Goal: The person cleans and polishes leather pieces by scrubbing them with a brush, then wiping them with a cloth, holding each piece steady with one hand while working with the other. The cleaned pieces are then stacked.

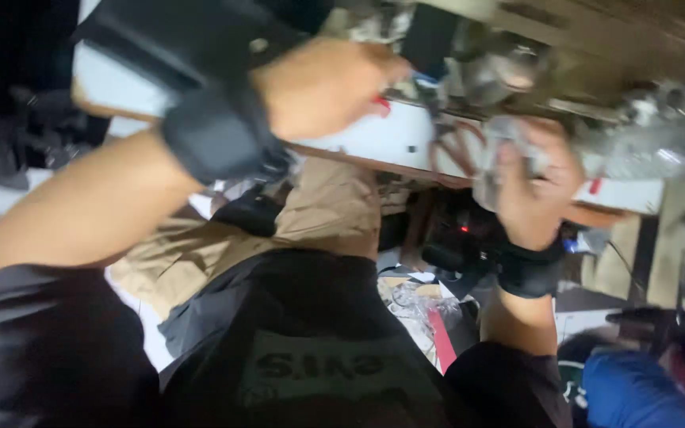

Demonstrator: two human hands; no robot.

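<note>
Head view, blurred. Right hand (534,186) fingers closed round crumpled clear plastic (509,139) at 2 o'clock. Left hand (323,83) at 12 on the white bench edge (374,143), finger spread unclear. Risk: plastic could slip, being loosely bunched.

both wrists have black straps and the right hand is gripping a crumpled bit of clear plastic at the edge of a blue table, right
Not quite: the table is white, not blue, as the head view shows. The rest holds: both wrists wear black straps, and the right hand grips crumpled clear plastic at the table's edge.
</note>
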